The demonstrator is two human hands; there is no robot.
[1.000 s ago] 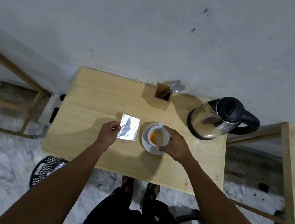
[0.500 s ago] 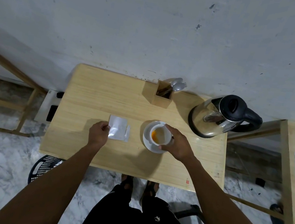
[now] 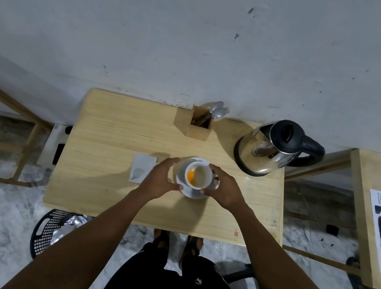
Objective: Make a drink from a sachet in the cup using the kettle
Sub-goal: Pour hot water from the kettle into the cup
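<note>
The cup (image 3: 198, 176) stands on a white saucer (image 3: 191, 191) near the middle of the counter (image 3: 120, 132), and both hands bracket it. The left hand (image 3: 161, 179) curves round the cup's left side, fingers half open, thumb tip touching the saucer rim; whether its fingers touch the cup I cannot tell. The right hand (image 3: 223, 187) cups the right side, fingers bent against the cup wall, in what looks like a light steadying hold, not a lift. Inside the cup lies a patch of orange powder against the left wall, the rest of the bottom pale; no water shows.

The sachet (image 3: 142, 167) lies flat just left of the cup, beyond the left hand, let go and probably emptied. The kettle (image 3: 269, 150) stands behind and to the right of the cup, its handle pointing away to the right, so the right hand is the nearer one for the pour. A wooden holder (image 3: 199, 127) with spoons (image 3: 216, 109) stands straight behind the cup.
</note>
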